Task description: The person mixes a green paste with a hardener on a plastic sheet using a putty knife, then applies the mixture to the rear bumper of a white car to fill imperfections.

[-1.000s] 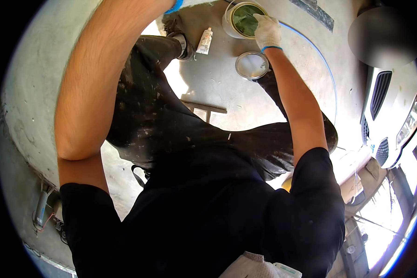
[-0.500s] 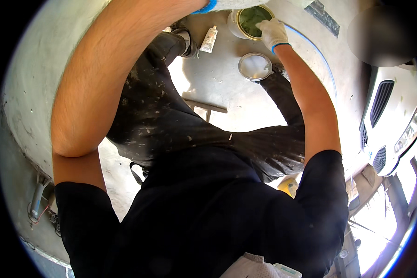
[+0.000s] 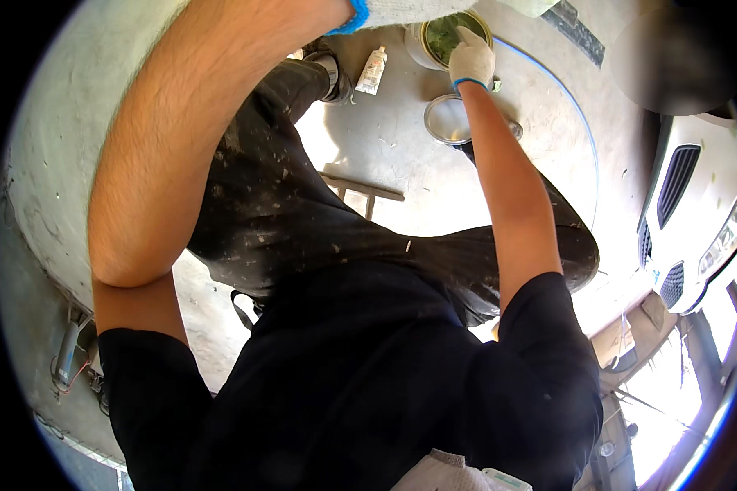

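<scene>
My right hand (image 3: 472, 62), in a white knit glove with a blue cuff, is over the near right rim of an open can (image 3: 415, 47). Its fingers look curled, with one pointing toward the green paste (image 3: 443, 34) inside; whatever they hold is hidden. A small greenish bit (image 3: 497, 84) shows beside the glove. At the top edge, my left hand (image 3: 409, 11) is only partly in view, gloved the same way, its fingers out of frame. Nearer me than the can, a round metal lid (image 3: 446, 122) is partly covered by my right forearm.
A white tube (image 3: 372, 71) lies on the floor left of the can, by my shoe (image 3: 334, 75). A pale curved panel (image 3: 53, 180) fills the left side. A blue hose (image 3: 561, 87) curves across the floor, and a white car front (image 3: 696, 204) stands at right. A wooden frame (image 3: 360, 187) lies between my legs.
My right hand has drawn back toward me and slightly left, with the forearm now crossing the lid. My right knee has swung outward to the right. The left hand has shifted slightly.
</scene>
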`<action>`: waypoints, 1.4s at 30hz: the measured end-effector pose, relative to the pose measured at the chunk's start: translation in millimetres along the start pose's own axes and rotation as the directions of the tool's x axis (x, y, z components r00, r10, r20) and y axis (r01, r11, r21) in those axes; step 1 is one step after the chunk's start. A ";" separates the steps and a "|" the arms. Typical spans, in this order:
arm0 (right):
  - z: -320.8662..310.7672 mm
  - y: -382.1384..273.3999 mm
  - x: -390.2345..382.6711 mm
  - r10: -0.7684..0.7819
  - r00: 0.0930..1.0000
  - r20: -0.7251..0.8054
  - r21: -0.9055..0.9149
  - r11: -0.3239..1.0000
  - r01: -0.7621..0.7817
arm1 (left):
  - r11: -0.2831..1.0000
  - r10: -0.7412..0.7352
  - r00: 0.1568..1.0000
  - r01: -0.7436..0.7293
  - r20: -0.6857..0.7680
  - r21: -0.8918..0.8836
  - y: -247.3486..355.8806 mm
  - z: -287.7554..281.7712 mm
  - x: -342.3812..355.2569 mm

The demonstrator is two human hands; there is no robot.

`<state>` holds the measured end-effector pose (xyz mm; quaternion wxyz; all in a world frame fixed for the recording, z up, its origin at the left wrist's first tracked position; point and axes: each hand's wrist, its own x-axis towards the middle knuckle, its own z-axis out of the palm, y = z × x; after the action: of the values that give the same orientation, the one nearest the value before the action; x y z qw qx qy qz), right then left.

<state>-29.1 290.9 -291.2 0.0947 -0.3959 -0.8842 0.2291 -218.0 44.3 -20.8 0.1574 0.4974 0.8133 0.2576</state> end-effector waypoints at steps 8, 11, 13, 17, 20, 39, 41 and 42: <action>54.0 50.3 10.3 0.212 0.976 0.058 0.641 0.741 -0.199 | 0.999 0.053 0.999 -0.053 0.000 -0.007 9.8 -2.2 8.1; 15.1 -30.7 -3.7 0.404 0.892 0.205 0.808 0.444 -0.387 | 1.000 0.003 1.000 -0.003 -0.011 -0.005 5.4 1.7 -1.0; -1.8 -40.9 -8.2 0.437 0.885 0.158 0.789 0.483 -0.379 | 1.000 0.016 1.000 -0.016 -0.003 -0.010 7.4 4.1 3.1; -17.1 -41.1 -18.1 0.334 0.942 0.022 0.640 0.719 -0.270 | 1.000 0.019 1.000 -0.019 -0.002 -0.007 15.2 0.5 5.6; -26.2 -36.6 -22.7 0.270 0.961 -0.053 0.530 0.823 -0.202 | 0.999 0.033 0.999 -0.033 0.003 -0.008 16.5 4.4 15.0; -262.7 -87.3 -81.6 -0.185 0.870 -0.457 0.368 0.851 0.374 | 0.968 -0.007 0.970 0.068 0.243 -0.243 28.0 9.7 67.1; -290.4 -95.4 -94.6 0.005 0.907 -0.422 0.836 0.388 0.387 | 0.936 0.113 0.981 -0.051 0.159 -0.347 39.0 26.1 68.7; -309.4 -114.5 -105.9 -0.089 0.850 -0.520 0.587 0.686 0.431 | 0.910 0.144 0.977 -0.069 0.156 -0.409 40.0 34.7 72.7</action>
<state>74.4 247.8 36.5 0.4686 -0.2403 -0.7370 0.4236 -204.2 133.0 -26.1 0.3155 0.5197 0.6968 0.3806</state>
